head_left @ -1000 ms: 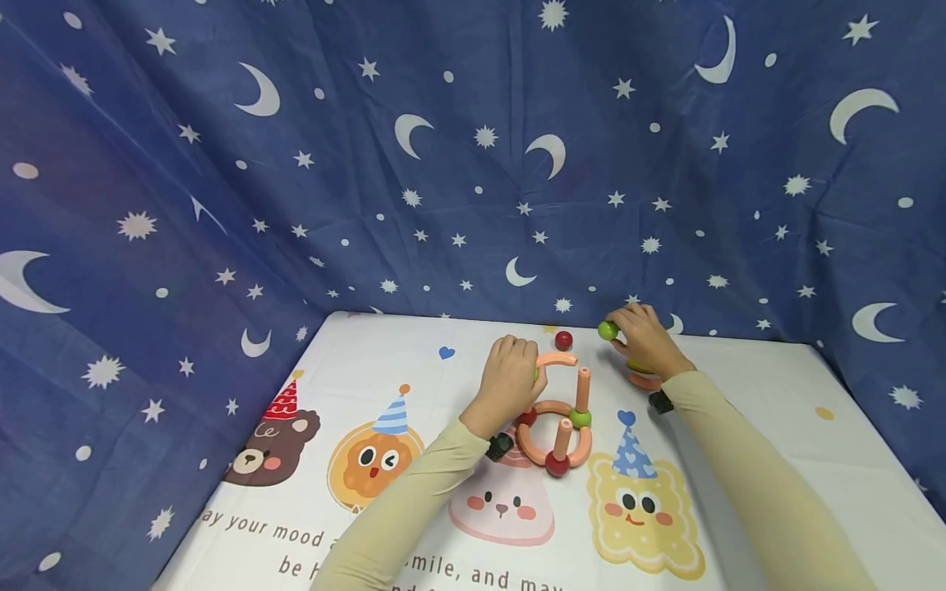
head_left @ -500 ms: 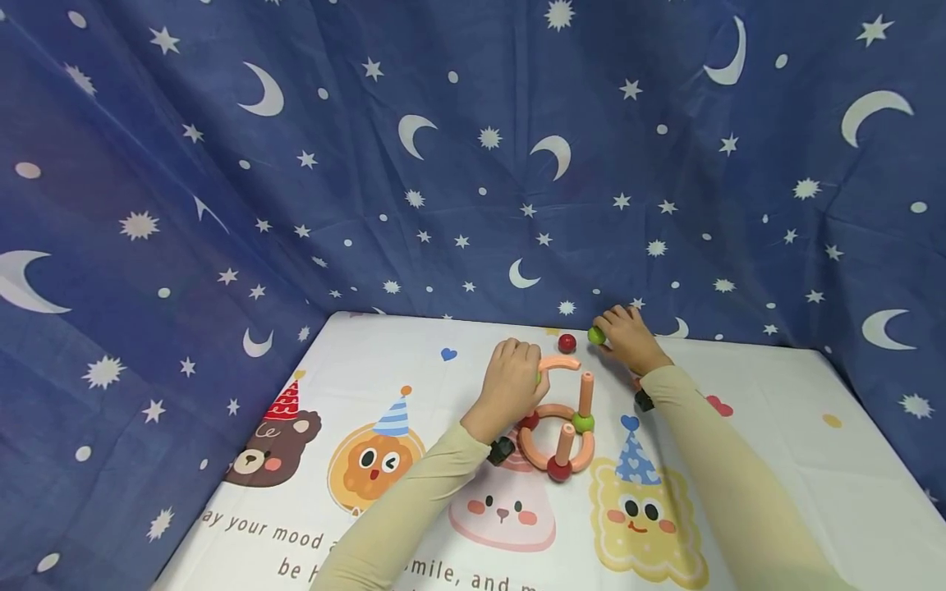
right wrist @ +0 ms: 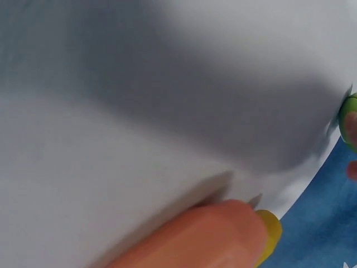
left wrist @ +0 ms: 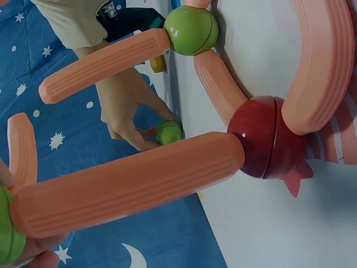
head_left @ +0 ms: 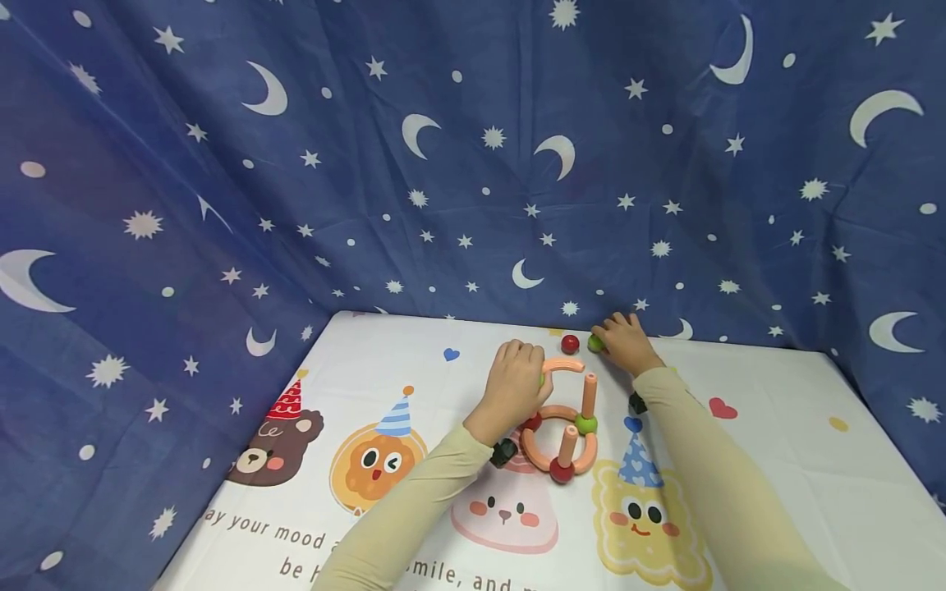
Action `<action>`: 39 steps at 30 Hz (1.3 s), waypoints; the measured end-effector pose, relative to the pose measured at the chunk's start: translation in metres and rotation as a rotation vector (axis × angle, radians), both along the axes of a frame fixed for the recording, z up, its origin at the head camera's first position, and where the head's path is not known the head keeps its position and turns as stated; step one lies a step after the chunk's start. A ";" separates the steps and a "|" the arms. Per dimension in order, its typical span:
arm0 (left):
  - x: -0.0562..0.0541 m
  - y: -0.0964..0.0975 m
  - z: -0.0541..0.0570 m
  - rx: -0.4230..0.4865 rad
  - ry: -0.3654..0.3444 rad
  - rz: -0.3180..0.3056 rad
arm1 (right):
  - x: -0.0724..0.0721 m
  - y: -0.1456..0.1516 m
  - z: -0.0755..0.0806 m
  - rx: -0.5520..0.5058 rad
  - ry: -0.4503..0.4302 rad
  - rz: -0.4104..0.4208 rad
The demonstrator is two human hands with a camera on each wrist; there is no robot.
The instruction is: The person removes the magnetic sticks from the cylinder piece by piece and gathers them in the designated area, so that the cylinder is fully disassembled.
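My left hand grips a green ball at the top of an upright salmon stick. This stick rises from a red ball in a ring of curved salmon sticks. From the held green ball a curved stick reaches out to the right. Two more upright sticks stand on the ring, one on a green ball, one on a red ball. At the back, my right hand pinches a loose green ball between thumb and fingers, close over the table.
A loose red ball lies just left of the right hand. Under the right wrist lie a salmon stick and a yellow piece. A blue curtain with moons and stars rises behind the printed white tablecloth.
My right hand has moved left and down with the green ball, bringing it beside the loose red ball. The left hand keeps its hold on the structure. The view has shifted slightly.
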State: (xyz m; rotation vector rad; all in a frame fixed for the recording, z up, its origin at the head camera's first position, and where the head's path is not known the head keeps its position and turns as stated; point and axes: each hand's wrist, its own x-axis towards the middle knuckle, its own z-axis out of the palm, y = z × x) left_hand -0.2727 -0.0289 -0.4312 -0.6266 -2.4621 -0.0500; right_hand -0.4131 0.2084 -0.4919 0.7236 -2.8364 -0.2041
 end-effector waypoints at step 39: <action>0.000 0.002 -0.001 -0.005 -0.013 -0.008 | 0.083 -0.004 0.083 -0.302 0.235 0.293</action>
